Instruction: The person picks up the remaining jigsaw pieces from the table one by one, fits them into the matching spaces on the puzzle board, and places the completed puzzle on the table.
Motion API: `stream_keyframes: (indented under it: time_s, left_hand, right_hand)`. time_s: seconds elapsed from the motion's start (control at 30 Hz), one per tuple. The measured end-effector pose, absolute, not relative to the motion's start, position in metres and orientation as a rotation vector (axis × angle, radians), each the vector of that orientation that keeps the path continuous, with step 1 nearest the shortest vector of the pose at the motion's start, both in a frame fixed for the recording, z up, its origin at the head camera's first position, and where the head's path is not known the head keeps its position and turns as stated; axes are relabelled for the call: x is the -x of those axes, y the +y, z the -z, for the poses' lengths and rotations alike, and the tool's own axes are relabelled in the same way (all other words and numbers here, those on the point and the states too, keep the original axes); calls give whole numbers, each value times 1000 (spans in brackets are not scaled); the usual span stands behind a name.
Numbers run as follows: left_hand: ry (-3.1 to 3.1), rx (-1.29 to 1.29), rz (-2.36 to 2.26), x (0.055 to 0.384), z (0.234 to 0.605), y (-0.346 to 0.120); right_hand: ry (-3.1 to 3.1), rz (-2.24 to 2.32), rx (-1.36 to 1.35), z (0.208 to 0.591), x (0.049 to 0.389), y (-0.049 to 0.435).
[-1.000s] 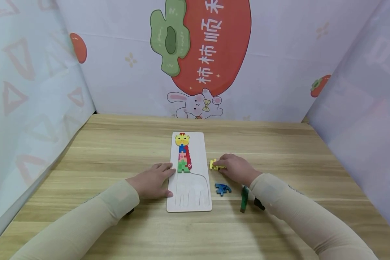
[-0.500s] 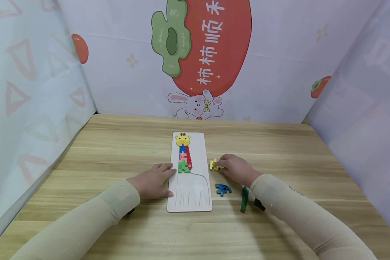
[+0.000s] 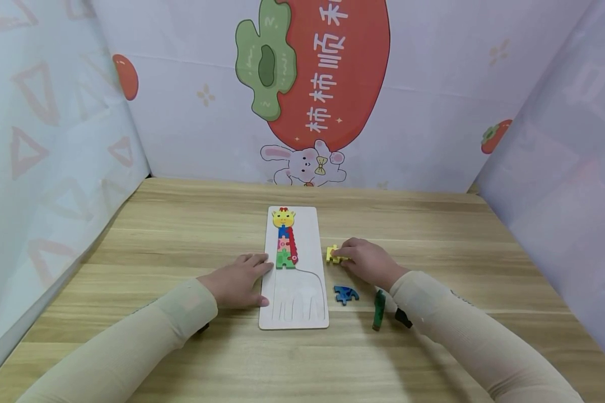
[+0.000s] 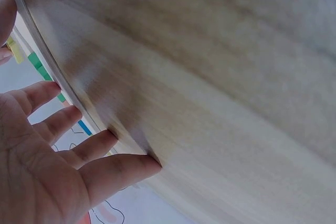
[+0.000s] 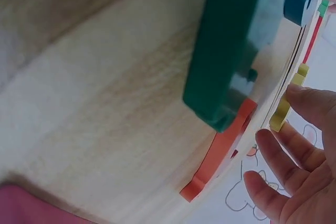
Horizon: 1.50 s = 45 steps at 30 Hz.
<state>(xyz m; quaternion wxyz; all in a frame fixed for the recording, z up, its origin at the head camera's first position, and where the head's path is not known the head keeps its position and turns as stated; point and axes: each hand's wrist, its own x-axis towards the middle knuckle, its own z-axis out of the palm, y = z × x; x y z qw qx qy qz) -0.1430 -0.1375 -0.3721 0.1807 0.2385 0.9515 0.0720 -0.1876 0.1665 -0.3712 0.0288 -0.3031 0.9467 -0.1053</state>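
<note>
A pale wooden puzzle board (image 3: 307, 235) lies upright in the head view, with a giraffe's head and several coloured neck pieces fitted in its upper part. My left hand (image 3: 237, 280) rests along the board's left edge, fingers spread and thumb lower down; the left wrist view shows its fingertips (image 4: 126, 169) at the edge and the table. To the right of the board, my right hand (image 3: 370, 260) pinches a yellow puzzle piece (image 3: 331, 254) between thumb and fingers. In the right wrist view that yellow piece (image 5: 282, 109) stands on edge at the thumb tip.
A blue puzzle piece (image 3: 345, 294) lies right of the board's lower half. Beside my right sleeve is a green piece (image 3: 378, 309). The right wrist view also shows an orange-red piece (image 5: 218, 153) and a pink one (image 5: 31, 208). A printed backdrop (image 3: 433, 123) stands behind the table.
</note>
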Motion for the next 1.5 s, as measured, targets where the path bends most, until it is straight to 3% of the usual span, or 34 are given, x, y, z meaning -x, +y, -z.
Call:
stream_keyframes:
  time_s: [1.5]
  left_hand:
    - [2679, -643, -192, 144, 375, -136]
  right_hand:
    - [3007, 358, 911, 363, 185, 162]
